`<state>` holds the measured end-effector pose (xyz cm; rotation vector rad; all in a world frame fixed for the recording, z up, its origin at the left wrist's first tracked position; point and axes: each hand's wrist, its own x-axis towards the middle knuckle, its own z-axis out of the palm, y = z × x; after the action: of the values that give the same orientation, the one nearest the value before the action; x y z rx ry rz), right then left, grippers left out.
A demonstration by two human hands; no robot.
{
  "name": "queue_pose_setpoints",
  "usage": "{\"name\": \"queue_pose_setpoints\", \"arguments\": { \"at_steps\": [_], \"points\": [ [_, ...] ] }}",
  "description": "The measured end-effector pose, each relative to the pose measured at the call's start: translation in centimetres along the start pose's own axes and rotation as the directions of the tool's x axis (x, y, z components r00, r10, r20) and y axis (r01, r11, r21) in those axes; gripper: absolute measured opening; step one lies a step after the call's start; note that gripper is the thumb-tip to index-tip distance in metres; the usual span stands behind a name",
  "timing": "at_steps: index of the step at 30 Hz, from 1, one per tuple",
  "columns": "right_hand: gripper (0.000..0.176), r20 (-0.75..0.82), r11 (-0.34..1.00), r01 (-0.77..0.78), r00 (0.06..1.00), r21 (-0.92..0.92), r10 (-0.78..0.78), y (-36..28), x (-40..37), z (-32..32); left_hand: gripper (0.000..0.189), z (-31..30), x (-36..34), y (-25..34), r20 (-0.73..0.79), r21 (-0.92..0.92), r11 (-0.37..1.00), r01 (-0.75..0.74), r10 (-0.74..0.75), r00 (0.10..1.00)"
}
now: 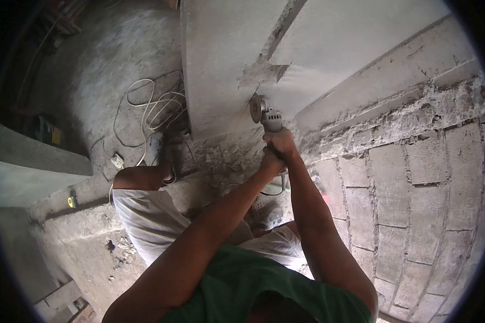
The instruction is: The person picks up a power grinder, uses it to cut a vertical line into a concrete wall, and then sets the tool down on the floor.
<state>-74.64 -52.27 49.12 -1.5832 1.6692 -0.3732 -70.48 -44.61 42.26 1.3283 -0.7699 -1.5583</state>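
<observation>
Both my hands are wrapped round an angle grinder (272, 118) with a grey body. My right hand (281, 141) grips it close behind the head, and my left hand (273, 161) is closed on the rear part, just below. The grinder's round disc (255, 109) is at the smooth grey wall (215, 70), by a thin dark cut line; whether it touches cannot be made out. Above it, a rough chipped patch (261, 72) joins a long groove (283, 29) in the plaster. A cord hangs from the grinder's rear end.
Broken rubble (226, 153) lies along the wall's foot, near my feet. Coiled white cable (151, 105) spreads over the floor at left. A yellow tape measure (72, 200) rests on a ledge. The block wall (393, 204) rises close on my right.
</observation>
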Motion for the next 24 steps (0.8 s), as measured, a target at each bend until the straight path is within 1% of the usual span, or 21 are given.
{"name": "queue_pose_setpoints", "arguments": {
  "at_steps": [1,2,4,5,7,8,10,11,12,13,14,15,16,17,19,20,22,23,24],
  "points": [
    [0.045,-0.008,1.0,0.01,1.0,-0.017,-0.01,-0.5,-0.3,-0.1,0.086,-0.1,0.1,0.0,0.005,0.033,0.999,-0.024,0.024,1.0],
    [0.045,-0.008,1.0,0.011,1.0,-0.017,-0.011,-0.4,-0.1,0.0,0.086,-0.1,0.5,-0.4,0.004,0.033,0.999,-0.024,0.024,1.0],
    [0.049,-0.013,1.0,-0.003,1.0,-0.01,0.002,-0.1,0.2,0.2,0.083,-0.2,1.2,-1.2,0.02,0.099,0.991,-0.094,0.093,0.995],
    [0.049,-0.012,1.0,-0.004,1.0,-0.011,0.004,0.3,0.6,0.4,0.083,-0.3,1.3,-1.2,0.02,0.099,0.991,-0.092,0.091,0.996],
    [0.051,-0.01,0.997,0.015,1.0,-0.073,-0.016,1.0,1.5,0.7,0.082,-0.5,1.6,-1.1,0.054,0.214,0.967,-0.138,0.13,0.99],
    [0.051,-0.011,0.997,0.014,1.0,-0.073,-0.015,1.0,1.6,0.6,0.082,-0.5,1.1,-0.5,0.057,0.214,0.967,-0.138,0.129,0.99],
    [0.053,0.012,0.998,0.004,1.0,-0.065,-0.004,1.0,1.7,0.5,0.079,-0.7,-0.3,1.3,0.007,0.13,0.988,-0.085,0.085,0.996],
    [0.053,0.012,0.998,0.003,1.0,-0.066,-0.002,2.3,2.8,0.8,0.079,-0.8,-0.4,1.2,0.007,0.129,0.988,-0.084,0.083,0.996],
    [0.053,0.053,0.97,0.165,0.986,-0.18,-0.158,4.8,4.6,1.4,0.081,-0.9,-0.3,1.1,0.033,0.082,0.993,-0.088,0.085,0.996],
    [0.053,0.112,0.903,0.324,0.946,-0.284,-0.304,6.2,5.6,1.7,0.083,-0.9,-0.2,0.8,0.058,0.034,0.995,-0.091,0.089,0.994],
    [0.053,0.111,0.903,0.323,0.946,-0.285,-0.303,5.1,4.8,1.5,0.083,-0.8,0.3,0.3,0.06,0.033,0.995,-0.091,0.089,0.994],
    [0.053,0.06,0.974,0.157,0.987,-0.164,-0.149,2.9,3.3,1.0,0.083,-0.6,1.1,-0.5,0.046,0.079,0.994,-0.074,0.071,0.996],
    [0.053,0.029,0.999,-0.013,0.999,-0.033,0.014,1.5,2.4,0.8,0.084,-0.5,1.5,-0.8,0.032,0.124,0.991,-0.058,0.054,0.998],
    [0.053,0.028,0.999,-0.012,1.0,-0.034,0.013,1.5,2.5,0.9,0.084,-0.8,1.1,0.0,0.033,0.124,0.991,-0.059,0.055,0.998],
    [0.052,0.0,0.999,-0.043,0.999,-0.015,0.043,1.9,2.9,1.3,0.085,-1.4,-0.2,2.0,0.139,0.102,0.994,-0.038,0.024,0.99],
    [0.052,-0.001,0.999,-0.043,0.999,-0.016,0.043,1.5,2.6,1.1,0.085,-1.2,0.0,1.6,0.139,0.102,0.994,-0.039,0.024,0.99],
    [0.053,0.013,0.998,-0.033,0.999,-0.044,0.034,0.7,2.1,0.6,0.065,-0.8,0.1,0.9,-0.009,0.063,0.982,-0.175,0.176,0.984],
    [0.053,0.012,0.998,-0.033,0.999,-0.044,0.034,0.5,1.9,0.5,0.065,-0.8,-0.2,1.4,-0.008,0.063,0.982,-0.176,0.177,0.984],
    [0.053,-0.001,0.998,-0.032,0.999,-0.051,0.032,0.2,1.8,0.5,0.066,-0.9,-0.6,1.9,0.004,0.018,0.99,-0.137,0.137,0.991]
  ]
}}
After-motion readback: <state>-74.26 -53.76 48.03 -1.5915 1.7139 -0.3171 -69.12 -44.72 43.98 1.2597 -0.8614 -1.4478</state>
